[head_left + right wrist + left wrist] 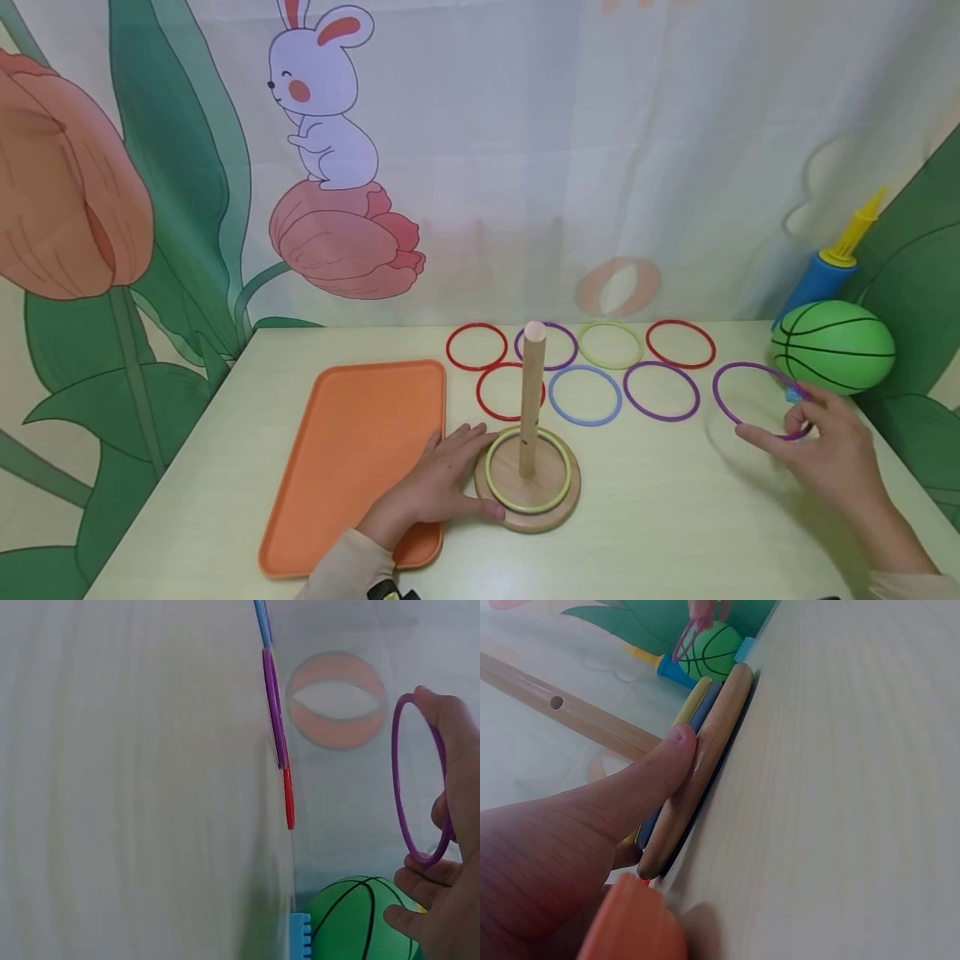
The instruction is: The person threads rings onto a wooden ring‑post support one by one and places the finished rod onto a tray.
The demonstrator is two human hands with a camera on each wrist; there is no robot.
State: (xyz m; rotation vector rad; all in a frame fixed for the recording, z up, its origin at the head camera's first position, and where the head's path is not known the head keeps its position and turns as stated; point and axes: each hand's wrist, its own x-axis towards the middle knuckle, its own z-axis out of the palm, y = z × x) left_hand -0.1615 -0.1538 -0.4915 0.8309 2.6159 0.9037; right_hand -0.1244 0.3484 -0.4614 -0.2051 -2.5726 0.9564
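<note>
My left hand [442,483] holds the round base [528,525] of a wooden peg stand, thumb on its near edge and fingers round the left side. The peg [532,383] stands upright. A yellow-green ring [528,509] lies round it on the base; beneath this, a blue ring [705,705] shows in the left wrist view. Over the table's right side, my right hand [836,442] pinches a purple ring [395,765] at its edge, in the air near the green ball [832,346].
Behind the stand lie several flat rings, among them a red ring [477,324], a blue ring [585,424] and a purple ring [662,417]. An orange tray [360,450] is left of the stand. A blue-and-yellow pump [817,279] and a small blue block [300,936] are at the right.
</note>
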